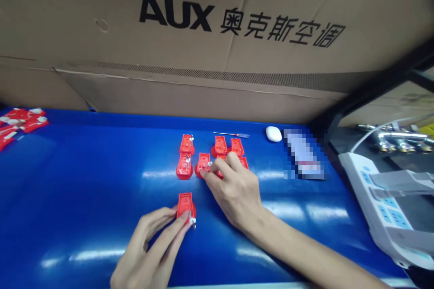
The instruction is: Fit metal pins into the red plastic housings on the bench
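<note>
Fingertip pinch on a red plastic housing

The left hand is nearly closed, with its thumb and fingers pinching the housing by its edges, low on the worktop. A small metal screw shows at the housing's lower corner, just beyond the fingertips. Holding the part this lightly seems sound: the pinch steadies it while leaving the screw end uncovered and easy to see.

The right hand is half curled, reaching over a loose group of similar housings, and its fingertips are on or just above them. Whether it has hold of one, I cannot tell. Keeping the wrist low and working from the fingertips looks like the careful way to avoid nudging neighbouring parts.

Farther back lies a slim screwdriver, with a white computer mouse to its right and a pixelated flat object beyond. More red parts sit heaped at the worktop's far left. A white device with blue panels and metal fittings occupy the right side, while a large AUX cardboard carton rises behind the blue surface.
</note>
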Demonstrator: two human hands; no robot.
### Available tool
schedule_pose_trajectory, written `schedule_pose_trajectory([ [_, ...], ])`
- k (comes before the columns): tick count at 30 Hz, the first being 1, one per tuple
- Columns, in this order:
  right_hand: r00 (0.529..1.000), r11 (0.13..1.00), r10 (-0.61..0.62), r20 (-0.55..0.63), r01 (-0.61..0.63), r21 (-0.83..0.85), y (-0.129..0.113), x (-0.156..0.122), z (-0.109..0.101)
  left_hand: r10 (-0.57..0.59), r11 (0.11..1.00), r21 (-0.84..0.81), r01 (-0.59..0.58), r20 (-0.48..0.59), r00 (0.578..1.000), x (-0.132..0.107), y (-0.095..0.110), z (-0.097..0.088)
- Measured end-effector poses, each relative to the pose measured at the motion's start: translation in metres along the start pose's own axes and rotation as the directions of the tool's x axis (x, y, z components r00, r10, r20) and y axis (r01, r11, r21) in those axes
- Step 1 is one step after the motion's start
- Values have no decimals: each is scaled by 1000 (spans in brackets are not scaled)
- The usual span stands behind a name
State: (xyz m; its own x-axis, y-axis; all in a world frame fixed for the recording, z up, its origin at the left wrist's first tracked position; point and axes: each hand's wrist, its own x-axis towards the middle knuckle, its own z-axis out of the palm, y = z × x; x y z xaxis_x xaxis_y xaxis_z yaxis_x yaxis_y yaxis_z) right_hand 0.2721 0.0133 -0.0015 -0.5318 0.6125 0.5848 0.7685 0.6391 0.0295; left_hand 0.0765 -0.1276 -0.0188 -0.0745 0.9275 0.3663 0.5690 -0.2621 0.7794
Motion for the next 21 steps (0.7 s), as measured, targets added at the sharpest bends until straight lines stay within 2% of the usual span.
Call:
schedule_pose_trajectory([
  [2, 1000, 1000, 20, 24, -19, -18, 3, 7, 4, -28, 998, -66, 24, -57, 998, 3, 1, 8],
  [4, 998, 999, 34, 50, -33, -30, 7, 14, 8, -53, 995, -82, 48, -68, 996, 8, 1, 13],
  [6, 996, 998, 51, 77, -48, -38, 10, 21, 11, 8, 999, 31, -7, -17, 1000, 14, 1, 16],
  [8, 992, 997, 66, 103, -62, -44, 14, 27, 13, 112, 976, 182, -122, 66, 991, 21, 0, 15],
  [11, 986, 996, 80, 145, -74, -50, 18, 33, 15, 238, 897, 346, -276, 147, 960, 35, -2, 12],
  [14, 980, 994, 97, 174, -88, -60, 20, 36, 17, 333, 769, 503, -394, 211, 919, 49, -5, 11],
  [16, 977, 993, 107, 185, -96, -67, 21, 37, 19, 354, 708, 562, -427, 241, 904, 57, -5, 11],
  [21, 971, 992, 112, 209, -97, -78, 21, 39, 22, 388, 619, 622, -479, 288, 876, 71, -2, 13],
])
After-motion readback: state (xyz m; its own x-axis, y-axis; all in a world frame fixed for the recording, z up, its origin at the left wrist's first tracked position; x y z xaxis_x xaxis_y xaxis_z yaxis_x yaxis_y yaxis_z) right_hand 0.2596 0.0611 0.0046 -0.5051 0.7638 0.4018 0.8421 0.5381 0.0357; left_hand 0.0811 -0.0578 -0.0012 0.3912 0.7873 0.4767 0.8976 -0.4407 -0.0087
